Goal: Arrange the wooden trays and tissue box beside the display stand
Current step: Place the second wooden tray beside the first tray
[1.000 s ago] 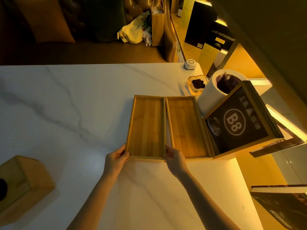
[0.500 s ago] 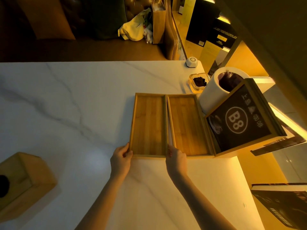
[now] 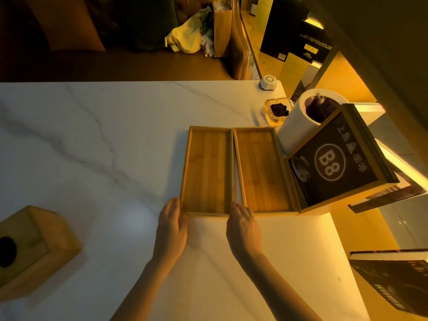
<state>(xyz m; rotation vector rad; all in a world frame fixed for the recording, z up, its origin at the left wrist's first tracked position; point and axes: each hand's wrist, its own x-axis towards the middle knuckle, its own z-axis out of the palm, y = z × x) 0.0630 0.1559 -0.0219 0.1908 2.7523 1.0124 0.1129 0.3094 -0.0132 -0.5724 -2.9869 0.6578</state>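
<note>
Fingers (image 3: 172, 206) of both hands lie flat, together, at the near rim of the left tray (image 3: 206, 170); trays sit beside the display stand (image 3: 335, 165), while the tissue box (image 3: 30, 249) waits at lower left.

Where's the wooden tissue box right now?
In the head view the tissue box sits at the table's near-left corner, far left of the left hand and both trays.

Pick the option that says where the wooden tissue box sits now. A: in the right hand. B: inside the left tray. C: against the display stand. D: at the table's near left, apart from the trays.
D: the tissue box stands alone near the left edge, far from both trays and hands.
</note>
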